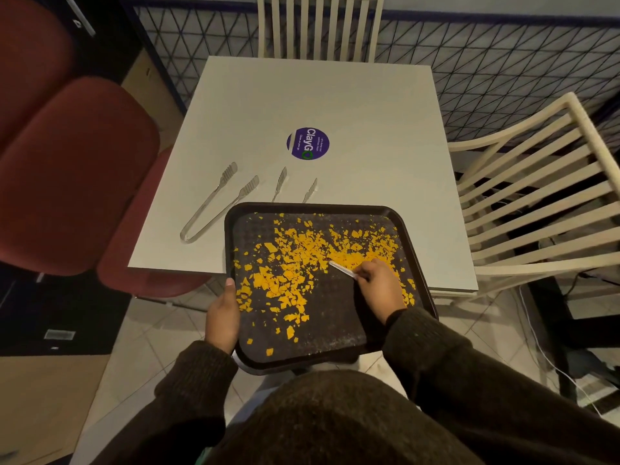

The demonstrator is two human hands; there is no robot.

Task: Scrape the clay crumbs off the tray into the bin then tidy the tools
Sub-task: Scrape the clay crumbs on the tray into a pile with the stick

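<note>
A dark tray (335,350) hangs half over the near edge of the white table (335,105). Orange clay crumbs (295,260) are scattered across most of the tray. My left hand (223,317) grips the tray's left rim, thumb on top. My right hand (380,286) holds a small clear scraper (342,269), its tip resting among the crumbs near the tray's middle. Clear plastic tongs (214,206) lie on the table to the tray's left. A second pair of tongs (295,186) pokes out from behind the tray's far rim. No bin is in view.
A round purple sticker (308,143) marks the table's middle. Red padded chairs (77,169) stand on the left, a cream slatted chair (536,203) on the right and another (318,25) at the far side. White cables (550,357) run across the tiled floor at the right.
</note>
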